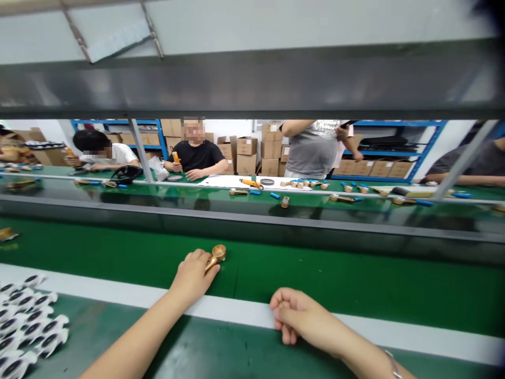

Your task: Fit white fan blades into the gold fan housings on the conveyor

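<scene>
My left hand (194,277) reaches out over the green belt (339,289). Its fingers are closed on the handle of a gold-coloured tool with a round, cup-like head (219,253), which points away from me. Closer to me and to the right, my right hand (298,318) is over the white strip (236,310) along the belt's near edge. Its fingers are curled in with the thumb against them, and what they hold, if anything, is hidden. Another gold-coloured piece (7,235) lies on the belt at the far left.
White pieces with dark round centres (29,321) lie in rows at the near left. Beyond a grey ledge (252,216), several gold parts with blue pieces (303,183) lie on another green surface. Several people are there; one holds an orange tool (175,158). A metal shelf (252,84) hangs overhead.
</scene>
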The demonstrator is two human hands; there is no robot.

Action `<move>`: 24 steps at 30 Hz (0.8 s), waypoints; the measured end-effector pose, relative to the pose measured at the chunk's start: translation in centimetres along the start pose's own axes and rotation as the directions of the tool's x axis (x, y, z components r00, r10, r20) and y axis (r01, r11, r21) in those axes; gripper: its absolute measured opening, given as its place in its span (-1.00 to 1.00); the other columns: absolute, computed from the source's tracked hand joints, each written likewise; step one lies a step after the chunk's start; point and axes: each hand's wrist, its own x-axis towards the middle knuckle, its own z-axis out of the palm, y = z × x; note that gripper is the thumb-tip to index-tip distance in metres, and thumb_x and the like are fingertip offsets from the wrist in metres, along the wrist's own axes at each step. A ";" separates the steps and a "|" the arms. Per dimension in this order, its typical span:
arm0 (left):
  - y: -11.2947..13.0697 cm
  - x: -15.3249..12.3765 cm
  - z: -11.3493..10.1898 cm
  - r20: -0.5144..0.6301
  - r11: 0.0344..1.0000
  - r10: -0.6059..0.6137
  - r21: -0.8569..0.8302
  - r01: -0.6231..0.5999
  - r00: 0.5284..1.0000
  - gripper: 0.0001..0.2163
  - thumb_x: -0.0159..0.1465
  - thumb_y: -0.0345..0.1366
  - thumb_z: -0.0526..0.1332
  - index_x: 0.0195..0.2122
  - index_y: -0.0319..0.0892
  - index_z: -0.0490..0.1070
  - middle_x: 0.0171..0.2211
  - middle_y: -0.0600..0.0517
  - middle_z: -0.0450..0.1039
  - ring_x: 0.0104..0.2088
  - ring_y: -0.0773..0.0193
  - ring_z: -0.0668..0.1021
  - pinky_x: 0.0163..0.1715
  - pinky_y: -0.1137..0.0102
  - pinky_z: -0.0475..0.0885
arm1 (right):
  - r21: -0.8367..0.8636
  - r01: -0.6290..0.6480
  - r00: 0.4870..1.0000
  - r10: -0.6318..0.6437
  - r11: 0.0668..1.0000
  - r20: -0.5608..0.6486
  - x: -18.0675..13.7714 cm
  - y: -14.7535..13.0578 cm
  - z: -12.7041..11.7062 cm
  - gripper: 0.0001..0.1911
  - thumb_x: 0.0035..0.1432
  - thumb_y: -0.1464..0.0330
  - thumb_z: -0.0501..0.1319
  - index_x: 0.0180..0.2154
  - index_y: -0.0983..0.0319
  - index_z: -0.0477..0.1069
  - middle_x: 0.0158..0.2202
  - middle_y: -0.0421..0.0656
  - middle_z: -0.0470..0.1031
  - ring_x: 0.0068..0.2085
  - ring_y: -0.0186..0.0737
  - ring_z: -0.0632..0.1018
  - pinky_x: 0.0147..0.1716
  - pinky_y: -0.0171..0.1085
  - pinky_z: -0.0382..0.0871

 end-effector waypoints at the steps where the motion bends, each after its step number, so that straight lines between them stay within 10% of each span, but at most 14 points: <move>1: -0.2 0.0 0.1 -0.010 1.000 -0.001 0.031 0.001 1.000 -0.72 0.32 -0.12 0.04 -0.14 -0.17 0.42 -0.13 -0.09 0.35 -0.13 0.09 0.41 -0.13 0.27 0.30 | 0.006 0.000 1.000 0.000 1.000 0.004 0.1 0.1 -0.1 -0.80 0.00 0.34 0.13 -0.29 0.30 0.30 -0.49 -0.21 0.46 -0.57 -0.38 0.48 -0.64 -0.50 0.22; 10: 1.1 -0.3 -0.7 -0.347 0.969 0.206 0.205 -0.140 0.915 -0.61 0.32 -0.16 0.01 0.12 -0.19 0.23 0.09 -0.18 0.22 0.09 -0.04 0.30 0.17 -0.09 0.03 | 0.017 0.005 1.000 -0.005 1.000 -0.011 0.5 0.6 -0.6 -0.79 -0.08 0.42 0.11 -0.30 0.30 0.33 -0.50 -0.19 0.48 -0.57 -0.35 0.51 -0.67 -0.51 0.25; 17: 4.2 -2.3 -0.9 -0.294 0.856 0.492 -0.005 -0.516 0.819 -0.71 0.25 -0.35 0.10 0.00 -0.11 0.32 0.02 -0.11 0.28 0.06 0.04 0.33 0.16 0.02 0.14 | -0.008 0.034 0.999 -0.033 0.999 0.005 0.3 0.8 0.0 -0.80 0.03 0.30 0.15 -0.30 0.29 0.29 -0.51 -0.22 0.45 -0.59 -0.39 0.47 -0.67 -0.52 0.21; 24: 4.0 -2.3 -0.6 -0.306 0.846 0.460 -0.135 -0.516 0.833 -0.68 0.18 -0.39 0.15 -0.02 -0.13 0.33 -0.01 -0.11 0.27 0.01 0.07 0.35 0.06 0.09 0.26 | -0.020 0.017 0.999 -0.016 1.000 0.049 1.3 2.5 -0.6 -0.61 0.05 0.07 0.24 -0.32 0.27 0.27 -0.52 -0.23 0.40 -0.63 -0.43 0.42 -0.70 -0.52 0.10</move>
